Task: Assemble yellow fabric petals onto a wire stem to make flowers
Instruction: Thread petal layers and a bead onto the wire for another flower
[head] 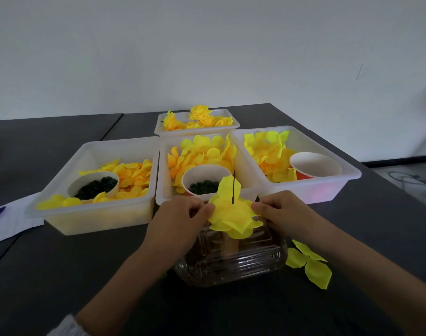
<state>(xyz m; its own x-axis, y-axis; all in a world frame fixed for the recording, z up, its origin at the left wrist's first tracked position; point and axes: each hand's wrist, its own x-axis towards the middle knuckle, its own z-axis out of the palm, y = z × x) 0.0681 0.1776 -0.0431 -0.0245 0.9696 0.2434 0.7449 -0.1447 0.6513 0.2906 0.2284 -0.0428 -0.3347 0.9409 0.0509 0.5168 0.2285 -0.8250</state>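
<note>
Two hands are working on a yellow flower [233,218] right in the middle, just above a clear plastic jar [231,260] that is sitting on the dark table [61,275]. A thin black wire stem [233,187] is poking straight up through the middle of the petals. The left hand [180,224] is pinching the left edge of the petals, and the right hand [283,215] is pinching the right edge. It looks like the person is sliding a petal layer down the wire. To do this well, both hands should be pulling down the same amount, so the fabric is not tearing at the little hole. The wire should be staying straight up, and the petals should be turning a bit so they are not all sitting right on top of each other. Behind the hands, white trays [98,214] are holding lots of loose petals [204,151], and paper cups [203,180] are holding small dark green rings [95,187]. The tray at the back [197,130] is holding what look like finished flowers [202,116]. One loose leafy petal piece [309,265] is lying on the table just beside the jar, near the right wrist.
</note>
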